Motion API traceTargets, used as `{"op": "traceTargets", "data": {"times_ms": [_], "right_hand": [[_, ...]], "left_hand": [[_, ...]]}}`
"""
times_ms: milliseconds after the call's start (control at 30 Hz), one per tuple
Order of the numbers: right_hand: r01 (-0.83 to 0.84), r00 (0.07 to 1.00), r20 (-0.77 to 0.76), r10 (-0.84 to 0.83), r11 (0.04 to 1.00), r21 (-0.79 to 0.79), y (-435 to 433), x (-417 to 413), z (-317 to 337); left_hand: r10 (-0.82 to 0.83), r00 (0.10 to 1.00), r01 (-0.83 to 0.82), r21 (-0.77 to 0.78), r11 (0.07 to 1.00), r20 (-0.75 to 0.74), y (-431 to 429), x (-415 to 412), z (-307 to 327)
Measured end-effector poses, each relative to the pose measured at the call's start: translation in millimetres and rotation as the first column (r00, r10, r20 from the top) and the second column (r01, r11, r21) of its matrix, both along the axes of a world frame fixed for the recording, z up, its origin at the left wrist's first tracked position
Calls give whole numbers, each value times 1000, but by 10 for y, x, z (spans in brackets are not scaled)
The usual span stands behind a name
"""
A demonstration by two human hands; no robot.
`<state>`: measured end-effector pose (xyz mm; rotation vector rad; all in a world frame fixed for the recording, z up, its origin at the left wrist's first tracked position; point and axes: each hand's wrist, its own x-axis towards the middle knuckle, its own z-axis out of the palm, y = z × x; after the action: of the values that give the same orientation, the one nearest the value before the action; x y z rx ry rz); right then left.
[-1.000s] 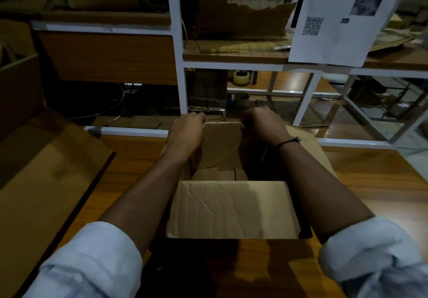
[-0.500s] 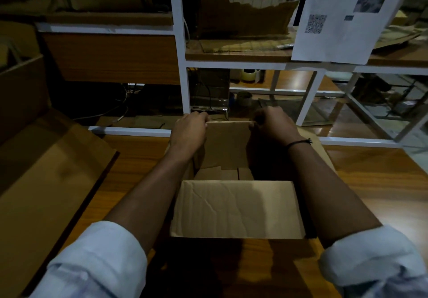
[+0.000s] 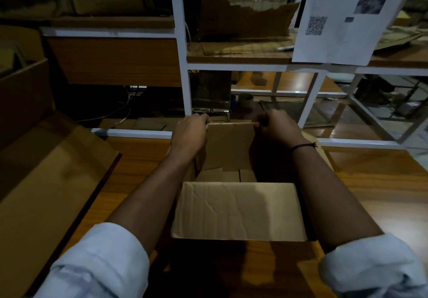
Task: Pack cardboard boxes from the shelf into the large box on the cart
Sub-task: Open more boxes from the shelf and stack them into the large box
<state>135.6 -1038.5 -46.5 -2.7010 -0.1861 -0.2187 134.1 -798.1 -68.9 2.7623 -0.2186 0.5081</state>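
An open brown cardboard box (image 3: pixel 238 212) sits on the wooden surface in front of me, its near flap folded toward me. The far flap (image 3: pixel 228 149) stands upright. My left hand (image 3: pixel 191 133) grips its left top corner and my right hand (image 3: pixel 275 128) grips its right top corner. Folded bottom flaps show inside the box. Both forearms reach over the box sides; the side flaps are mostly hidden under them.
A large open cardboard box (image 3: pixel 41 181) fills the left side. Behind stands a white-framed shelf (image 3: pixel 183 66) with torn cardboard (image 3: pixel 245 19), a tape roll (image 3: pixel 245 99) and cables. A printed sheet (image 3: pixel 347 17) hangs at upper right. Bare wood lies to the right.
Both hands have slid apart along the far flap's top edge, toward its corners. The flap stands a little more upright. The box has stayed in place.
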Motion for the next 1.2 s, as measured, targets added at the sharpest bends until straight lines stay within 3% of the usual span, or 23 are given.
{"op": "traceTargets", "data": {"times_ms": [233, 533, 667, 800, 1000, 1100, 1200], "right_hand": [[39, 999, -8, -39, 999, 5, 4, 10, 42], [3, 1000, -19, 0, 988, 156, -7, -113, 62], [-40, 999, 0, 42, 950, 308, -92, -340, 102], [51, 998, -55, -35, 946, 320, -206, -724, 9], [185, 976, -214, -47, 700, 690, -269, -1130, -54], [207, 975, -209, -80, 680, 704, -239, -1115, -22], [226, 973, -194, -125, 689, 688, -210, -1106, -28]], "left_hand": [[0, 1000, 0, -6, 1000, 14, -21, 14, -10], [-3, 1000, 2, -42, 999, -5, 14, 56, -28], [-9, 1000, 8, -30, 1000, -6, 27, 52, -20], [2, 1000, -4, -55, 998, -31, 16, 37, -8], [30, 998, -36, -103, 994, -57, 2, 17, 11], [32, 995, -47, -168, 985, -93, -29, -2, 26], [30, 995, -60, -348, 935, -91, -11, -8, 56]]}}
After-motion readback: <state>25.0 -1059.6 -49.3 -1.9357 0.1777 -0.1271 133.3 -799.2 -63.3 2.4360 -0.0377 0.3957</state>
